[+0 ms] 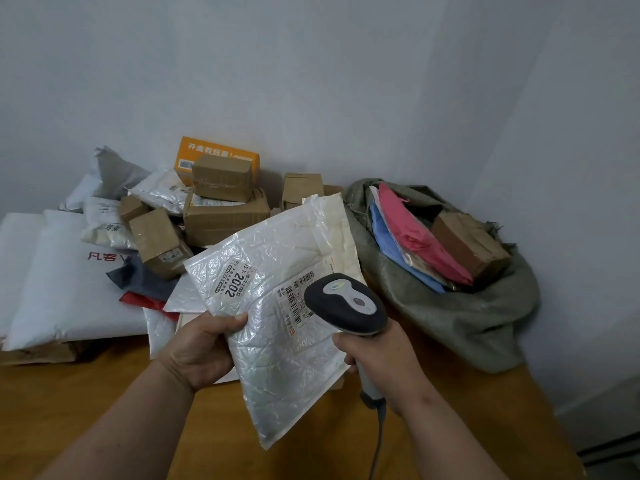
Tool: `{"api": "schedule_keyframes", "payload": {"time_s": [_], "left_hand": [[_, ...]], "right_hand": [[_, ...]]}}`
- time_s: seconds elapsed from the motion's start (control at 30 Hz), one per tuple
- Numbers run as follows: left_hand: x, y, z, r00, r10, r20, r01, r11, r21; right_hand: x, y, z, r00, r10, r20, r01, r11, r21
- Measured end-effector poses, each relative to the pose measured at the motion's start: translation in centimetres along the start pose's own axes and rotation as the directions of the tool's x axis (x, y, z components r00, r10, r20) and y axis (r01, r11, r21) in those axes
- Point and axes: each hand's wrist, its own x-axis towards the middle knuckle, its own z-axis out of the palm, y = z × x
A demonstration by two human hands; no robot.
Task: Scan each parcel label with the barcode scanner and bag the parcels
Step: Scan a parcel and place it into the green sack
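A heap of unsorted parcels (pixel 156 230) crowds the back left of the wooden table (pixel 104 403), white poly mailers lying flat at the edge with brown cartons and an orange box (pixel 216 155) stacked behind them against the wall, apparently within easy reach for the next pick.

In front of the heap, the person's left hand (pixel 199 351) grips a white bubble mailer (pixel 277 306) by its left edge, thumb pressed on the top face and fingers hidden beneath, lifting it clear of the table and tilting its printed side up toward the camera. That angle seems chosen to give the reader a flat, open view of the shipping label (pixel 298 299), which sits on the mailer's right half.

The right hand (pixel 381 358) is wrapped around the grip of a dark handheld barcode scanner (pixel 346 304), its head poised just over the label and partly covering it, its cable (pixel 377 441) trailing down toward the table's near edge. Whether the trigger is pressed cannot be told.

At far right, a green woven sack (pixel 450 306) slumps open on the table near the wall, its mouth turned toward the person. A blue mailer (pixel 391 251), a pink mailer (pixel 415 233) and a brown box (pixel 471 244) already lie inside, suggesting the held mailer goes there once read.
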Motion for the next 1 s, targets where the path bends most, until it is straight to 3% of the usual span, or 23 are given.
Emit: {"api": "schedule_keyframes", "payload": {"time_s": [0.17,0.37,0.6,0.93,1.0], "left_hand": [[0.8,0.0,1.5,1.000,0.025,0.012,-0.025,0.999,-0.038],[2.6,1.7,6.5,0.982,0.180,0.050,-0.176,0.981,-0.077],[6.5,3.9,14.7,0.956,0.274,0.107,-0.265,0.960,-0.093],[18.4,0.5,23.5,0.949,0.245,-0.200,-0.284,0.938,-0.200],[20.4,-1.4,24.0,0.950,0.213,-0.228,-0.250,0.957,-0.148]], "right_hand": [[0.7,0.7,-1.7,0.999,-0.003,-0.050,0.005,0.999,0.038],[1.9,1.3,-5.5,0.983,-0.026,-0.180,0.048,0.992,0.119],[4.3,1.5,-10.0,0.895,0.081,-0.438,0.063,0.950,0.305],[10.1,1.7,-13.0,0.827,0.140,-0.544,0.121,0.902,0.415],[11.3,2.2,-13.7,0.796,0.153,-0.585,0.129,0.902,0.411]]}}
